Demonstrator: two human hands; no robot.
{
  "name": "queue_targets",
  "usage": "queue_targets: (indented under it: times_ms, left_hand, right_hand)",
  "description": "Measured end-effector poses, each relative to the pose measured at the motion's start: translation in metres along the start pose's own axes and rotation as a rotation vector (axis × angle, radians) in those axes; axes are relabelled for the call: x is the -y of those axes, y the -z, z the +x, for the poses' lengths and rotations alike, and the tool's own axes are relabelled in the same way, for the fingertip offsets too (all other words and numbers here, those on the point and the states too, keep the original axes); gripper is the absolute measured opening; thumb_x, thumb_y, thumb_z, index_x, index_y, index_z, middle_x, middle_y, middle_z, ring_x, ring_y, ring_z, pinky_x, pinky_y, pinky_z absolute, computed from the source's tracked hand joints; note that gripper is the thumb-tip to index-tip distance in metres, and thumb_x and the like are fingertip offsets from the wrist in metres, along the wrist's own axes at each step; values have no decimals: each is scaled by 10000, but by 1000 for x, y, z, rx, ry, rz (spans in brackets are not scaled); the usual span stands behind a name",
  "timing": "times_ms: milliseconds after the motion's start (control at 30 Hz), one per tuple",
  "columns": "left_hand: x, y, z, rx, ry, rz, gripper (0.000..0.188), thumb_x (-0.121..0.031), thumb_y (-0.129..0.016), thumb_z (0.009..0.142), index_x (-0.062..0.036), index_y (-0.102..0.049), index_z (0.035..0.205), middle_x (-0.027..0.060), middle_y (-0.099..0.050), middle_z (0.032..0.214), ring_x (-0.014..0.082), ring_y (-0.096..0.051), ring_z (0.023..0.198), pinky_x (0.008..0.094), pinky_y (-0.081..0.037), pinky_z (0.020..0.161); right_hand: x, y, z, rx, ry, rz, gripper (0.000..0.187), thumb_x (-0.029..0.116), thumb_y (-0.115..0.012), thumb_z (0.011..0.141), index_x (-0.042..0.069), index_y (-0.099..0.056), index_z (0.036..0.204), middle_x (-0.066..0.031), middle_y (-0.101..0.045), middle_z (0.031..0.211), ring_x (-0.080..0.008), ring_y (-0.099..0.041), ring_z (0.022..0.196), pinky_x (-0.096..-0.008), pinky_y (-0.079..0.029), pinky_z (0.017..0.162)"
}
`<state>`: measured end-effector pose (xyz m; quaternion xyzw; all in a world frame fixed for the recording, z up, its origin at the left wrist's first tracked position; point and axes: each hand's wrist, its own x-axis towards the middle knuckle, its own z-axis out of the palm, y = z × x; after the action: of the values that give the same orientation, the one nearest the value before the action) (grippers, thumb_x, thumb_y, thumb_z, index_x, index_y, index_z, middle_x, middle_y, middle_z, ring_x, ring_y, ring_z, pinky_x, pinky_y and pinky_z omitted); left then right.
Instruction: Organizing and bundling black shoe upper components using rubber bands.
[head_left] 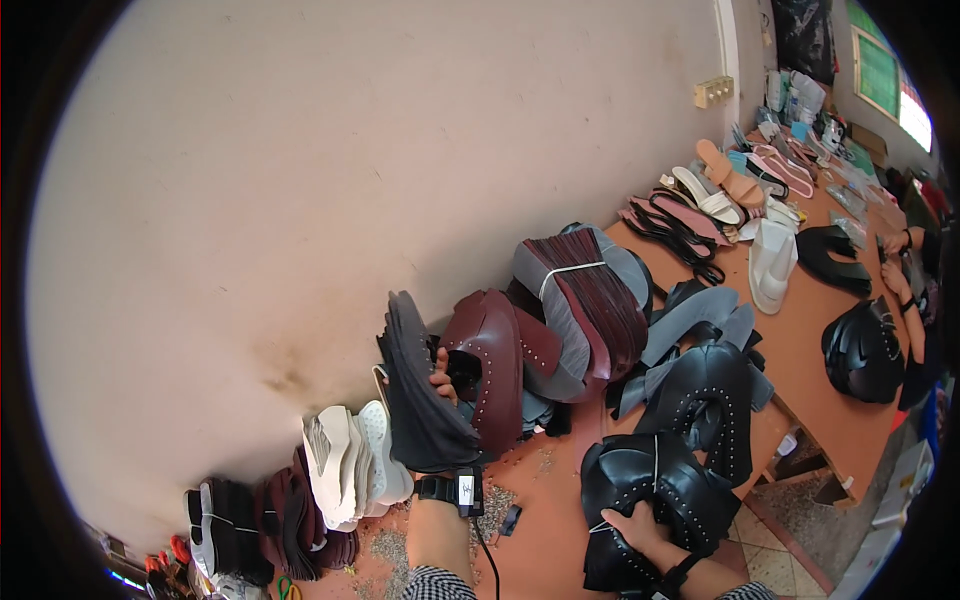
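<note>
My left hand (443, 382) reaches up with its fingers curled round the edge of a stack of dark grey curved shoe uppers (415, 390), which stands tilted and hides most of the hand. Directly right of that stack are maroon shoe uppers (492, 345) with a row of pale dots along the inner edge. My right hand (640, 532) grips a bundle of black shoe uppers (625, 470) tied with white string, thumb on top, the other fingers mostly hidden. More black dotted uppers (690, 385) lie just beyond that bundle.
A large maroon and grey tied bundle (600, 310) leans by the wall. White foam-like soles (340, 465) and dark bundles (222, 525) stand at left. Small bits litter the orange table (540, 500). Sandals (730, 175) lie far right, where another person's hands (893, 265) work.
</note>
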<state>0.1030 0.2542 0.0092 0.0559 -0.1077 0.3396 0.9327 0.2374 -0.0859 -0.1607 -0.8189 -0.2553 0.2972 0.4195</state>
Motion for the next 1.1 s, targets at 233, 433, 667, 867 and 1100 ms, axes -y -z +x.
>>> queue_targets:
  times_ms: [233, 433, 667, 867, 1100]
  left_hand:
    - [19, 31, 42, -721, 29, 1565, 431, -319, -691, 743, -8, -579, 1020, 88, -615, 883, 214, -603, 729, 343, -500, 675]
    - [26, 41, 62, -634, 87, 1151, 376, -170, -694, 739, 33, -566, 1028, 124, -624, 903, 237, -619, 765, 365, -512, 700]
    - [23, -2, 38, -567, -123, 798, 417, -328, -593, 763, -41, -581, 1065, 126, -630, 987, 289, -601, 881, 395, -479, 836]
    - [22, -40, 55, -334, -214, 689, 376, -357, -537, 817, -58, -569, 1043, 98, -641, 928, 245, -622, 813, 360, -510, 777]
    - [75, 42, 132, -771, -156, 1371, 523, -276, -703, 710, 60, -527, 1070, 180, -580, 1071, 296, -550, 1001, 371, -420, 878]
  right_hand:
    - [-6, -3, 0, 23, -7, 110, 562, 366, -721, 642, -88, -584, 944, -213, -610, 939, -317, -590, 899, -364, -447, 814]
    - [39, 18, -10, 48, -28, 209, 700, 415, -718, 632, -110, -515, 1049, -268, -517, 1091, -349, -499, 1048, -376, -379, 913]
    - [18, 14, -5, 29, -110, 50, 756, 490, -703, 623, -157, -533, 974, -327, -520, 1022, -397, -514, 1005, -395, -396, 889]
    - [21, 20, -4, 73, -86, 94, 681, 392, -725, 636, -110, -504, 1042, -264, -504, 1086, -355, -484, 1044, -378, -368, 916]
    - [6, 13, -13, 57, -109, 70, 552, 324, -722, 647, -91, -551, 968, -196, -581, 954, -298, -559, 903, -361, -426, 832]
